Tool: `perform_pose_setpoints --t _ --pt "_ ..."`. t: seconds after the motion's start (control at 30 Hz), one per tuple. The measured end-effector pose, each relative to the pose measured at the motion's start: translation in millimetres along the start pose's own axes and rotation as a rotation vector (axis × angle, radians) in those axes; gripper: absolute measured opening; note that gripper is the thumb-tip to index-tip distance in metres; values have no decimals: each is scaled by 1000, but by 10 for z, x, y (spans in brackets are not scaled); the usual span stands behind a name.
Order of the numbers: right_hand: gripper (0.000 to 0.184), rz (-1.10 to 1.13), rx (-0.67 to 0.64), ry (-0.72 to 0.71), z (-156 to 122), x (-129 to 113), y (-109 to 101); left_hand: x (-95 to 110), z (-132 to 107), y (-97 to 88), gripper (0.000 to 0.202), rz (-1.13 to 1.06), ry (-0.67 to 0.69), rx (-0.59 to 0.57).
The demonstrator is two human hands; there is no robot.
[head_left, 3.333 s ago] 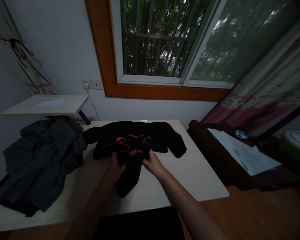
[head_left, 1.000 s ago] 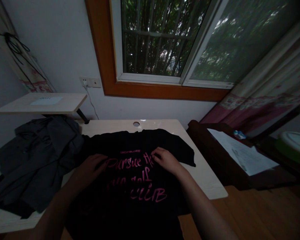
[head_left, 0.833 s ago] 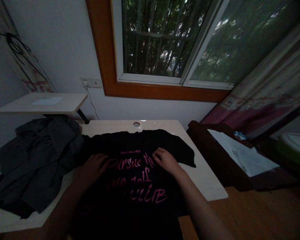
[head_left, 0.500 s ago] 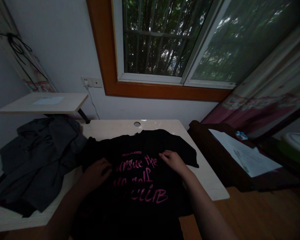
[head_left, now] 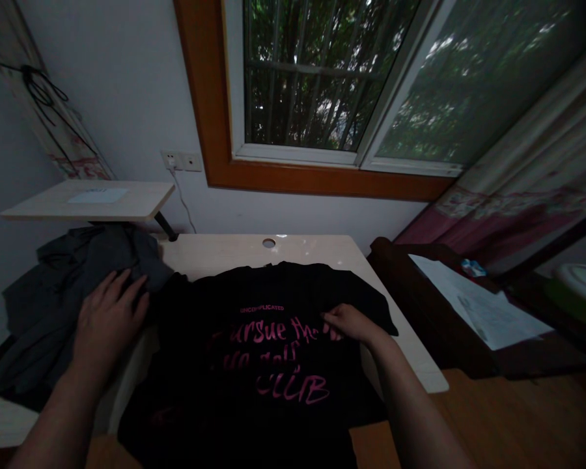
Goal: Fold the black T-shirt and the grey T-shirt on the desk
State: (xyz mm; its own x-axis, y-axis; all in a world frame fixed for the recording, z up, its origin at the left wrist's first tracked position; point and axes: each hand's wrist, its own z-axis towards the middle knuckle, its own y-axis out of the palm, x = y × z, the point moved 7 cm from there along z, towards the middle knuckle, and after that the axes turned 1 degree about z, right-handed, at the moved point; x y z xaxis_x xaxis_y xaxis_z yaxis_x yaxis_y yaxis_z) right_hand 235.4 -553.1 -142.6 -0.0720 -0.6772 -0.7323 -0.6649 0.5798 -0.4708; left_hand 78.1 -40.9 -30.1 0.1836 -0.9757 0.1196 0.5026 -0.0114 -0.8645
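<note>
Your left hand [head_left: 108,316] moved from black shirt [head_left: 266,355] to grey cloth [head_left: 36,319], frame left: fingers spread, apparently pressing it aside. Right hand [head_left: 350,323] pinches the shirt, lower centre, likely steadying it.

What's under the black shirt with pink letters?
A flat, pale wood-look table peeks out around the upper part of the black cloth T-shirt with pink letters. Anything the shirt itself covers can't be seen.

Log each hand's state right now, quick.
Left hand: open, spread over the gray garment; firm contact can't be told.
Right hand: closed, seemingly pinching the black T-shirt.
</note>
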Motion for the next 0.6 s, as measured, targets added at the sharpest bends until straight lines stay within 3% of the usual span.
perform_pose_setpoints --t 0.37,0.6 --pt "49 39 -29 98 -45 52 -5 -255 31 213 51 105 76 -56" --pt "57 36 -41 48 -73 6 0 -366 46 288 49 205 111 -84"
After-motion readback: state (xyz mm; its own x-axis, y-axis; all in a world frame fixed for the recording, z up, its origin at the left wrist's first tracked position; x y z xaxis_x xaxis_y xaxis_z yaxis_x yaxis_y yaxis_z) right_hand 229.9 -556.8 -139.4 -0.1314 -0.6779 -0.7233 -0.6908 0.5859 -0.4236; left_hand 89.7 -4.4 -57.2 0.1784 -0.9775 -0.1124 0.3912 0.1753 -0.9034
